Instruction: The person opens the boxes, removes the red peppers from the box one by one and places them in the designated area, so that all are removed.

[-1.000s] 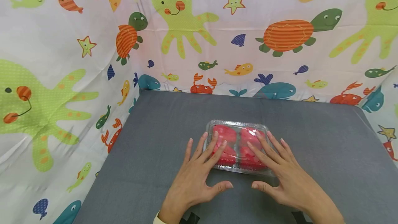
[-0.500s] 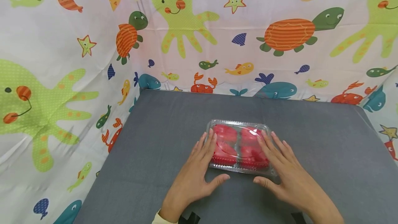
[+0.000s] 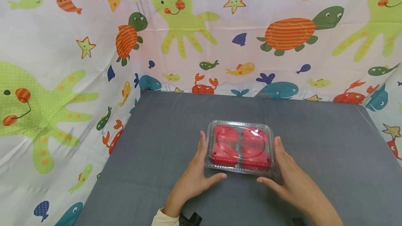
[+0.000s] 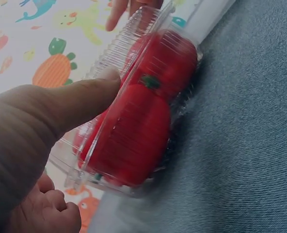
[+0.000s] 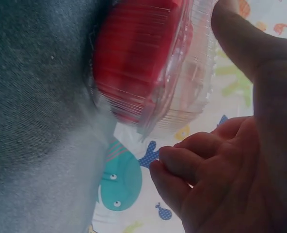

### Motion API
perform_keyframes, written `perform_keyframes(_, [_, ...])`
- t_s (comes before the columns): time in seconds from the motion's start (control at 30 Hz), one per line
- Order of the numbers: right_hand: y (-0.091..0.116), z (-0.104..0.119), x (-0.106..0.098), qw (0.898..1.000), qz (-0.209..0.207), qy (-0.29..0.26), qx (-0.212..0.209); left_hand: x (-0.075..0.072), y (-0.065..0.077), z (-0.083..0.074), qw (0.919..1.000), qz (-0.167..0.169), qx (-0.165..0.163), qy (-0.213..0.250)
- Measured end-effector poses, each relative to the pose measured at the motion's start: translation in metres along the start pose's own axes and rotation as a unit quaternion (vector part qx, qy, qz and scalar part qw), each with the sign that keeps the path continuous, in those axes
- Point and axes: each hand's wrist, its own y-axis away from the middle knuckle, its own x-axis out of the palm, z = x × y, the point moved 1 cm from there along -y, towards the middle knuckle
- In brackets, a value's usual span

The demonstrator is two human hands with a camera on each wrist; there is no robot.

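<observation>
A clear plastic clamshell box (image 3: 240, 171) with its lid down lies flat on the grey cloth. Several red round things (image 3: 226, 149) fill it, and green stem-like bits show between them in the left wrist view. My left hand (image 3: 190, 181) stands at the box's left side, fingers mostly straight and thumb spread toward the near edge. On the opposite side my right hand (image 3: 295, 181) mirrors it, its thumb by the near right corner. Whether either hand touches the plastic is hard to tell; in the right wrist view its fingers look apart from it.
Grey cloth (image 3: 160, 142) covers the table beneath. White curtains with printed sea animals (image 3: 188, 44) rise behind the table and along its left and right sides. A black wrist strap (image 3: 191, 219) shows at my left wrist.
Both hands have slid off the top of the lid, outward to the box's left and right sides. The box has stayed in about the same place.
</observation>
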Motion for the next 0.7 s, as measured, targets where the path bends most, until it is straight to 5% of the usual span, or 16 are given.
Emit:
perform_keyframes(0.3, [-0.003,-0.002,0.012,0.999,0.010,-0.003,0.046,0.004,-0.002,0.012,0.9987,-0.016,-0.024,0.042])
perform_keyframes(0.7, [-0.006,-0.001,0.019,0.999,-0.011,-0.007,0.046,0.007,-0.004,0.016,0.9975,-0.015,-0.025,0.064])
